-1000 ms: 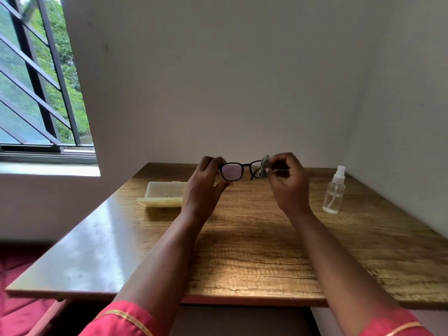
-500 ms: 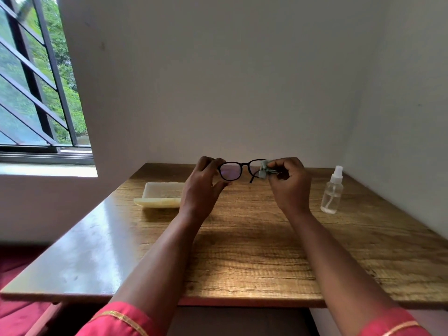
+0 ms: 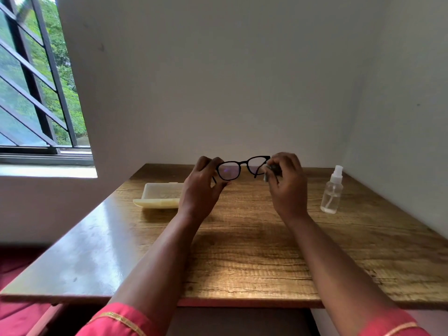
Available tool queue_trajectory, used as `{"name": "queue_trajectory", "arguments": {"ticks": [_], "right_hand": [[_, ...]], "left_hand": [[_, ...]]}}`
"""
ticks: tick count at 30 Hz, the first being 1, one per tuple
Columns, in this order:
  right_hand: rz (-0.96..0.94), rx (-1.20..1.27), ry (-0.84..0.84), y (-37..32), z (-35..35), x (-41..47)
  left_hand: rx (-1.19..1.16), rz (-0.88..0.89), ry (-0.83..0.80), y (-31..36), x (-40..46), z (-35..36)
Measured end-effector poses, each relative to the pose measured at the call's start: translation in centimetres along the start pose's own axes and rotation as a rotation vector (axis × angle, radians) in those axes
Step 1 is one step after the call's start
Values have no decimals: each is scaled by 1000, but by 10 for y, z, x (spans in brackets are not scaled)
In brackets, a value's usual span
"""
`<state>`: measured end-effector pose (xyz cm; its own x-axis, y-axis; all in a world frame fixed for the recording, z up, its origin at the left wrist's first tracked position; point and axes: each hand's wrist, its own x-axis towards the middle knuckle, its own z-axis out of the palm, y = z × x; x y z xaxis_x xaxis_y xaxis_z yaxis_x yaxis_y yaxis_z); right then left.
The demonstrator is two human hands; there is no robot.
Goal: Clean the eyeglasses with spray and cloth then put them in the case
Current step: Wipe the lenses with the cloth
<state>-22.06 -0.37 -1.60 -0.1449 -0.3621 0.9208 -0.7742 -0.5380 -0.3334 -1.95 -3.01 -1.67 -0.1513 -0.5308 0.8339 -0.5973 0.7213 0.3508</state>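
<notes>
Eyeglasses [image 3: 238, 166]: held up in the air above the far part of the counter [image 3: 242, 251], between the two hands; the black frame is seen front-on.
Long axis: the frame is run left to right across the view, its right end raised a little higher than its left.
Facing: the lenses are turned toward the camera and the wall beyond; which face of the frame is toward the camera cannot be told.
Left hand [image 3: 200, 187]: the frame's left end is gripped by curled fingers, thumb below the lens, fingers over the top corner.
Right hand [image 3: 287, 187]: closed in a pinch on a small pale cloth [image 3: 266, 172], which is pressed against the right lens's outer edge.
Case [image 3: 160, 196]: a pale, open case is laid flat on the counter, left of the left hand; its right end is covered by that hand.
Spray bottle [image 3: 332, 190]: stood upright on the counter, well to the right, apart from both hands; clear body, white nozzle.
Hidden: both hinges are covered by fingers; only short dark temple stubs are seen below the lenses.
Hard to make out: most of the cloth is buried in the right hand's grip; its shape is blurred.
Cut off: both red sleeves [image 3: 116, 322] are cropped by the bottom edge.
</notes>
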Motion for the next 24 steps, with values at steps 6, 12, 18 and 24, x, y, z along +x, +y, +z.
{"name": "queue_trajectory", "arguments": {"ticks": [6, 12, 18, 24], "right_hand": [[-123, -52, -73, -6, 1, 0], [-237, -77, -163, -15, 7, -3], [-82, -108, -3, 3, 2, 2], [-146, -110, -90, -2, 2, 1]], "left_hand": [[15, 16, -24, 1, 0, 0], [28, 30, -48, 2, 0, 1], [14, 34, -41, 2, -1, 1], [26, 30, -51, 2, -1, 0]]}}
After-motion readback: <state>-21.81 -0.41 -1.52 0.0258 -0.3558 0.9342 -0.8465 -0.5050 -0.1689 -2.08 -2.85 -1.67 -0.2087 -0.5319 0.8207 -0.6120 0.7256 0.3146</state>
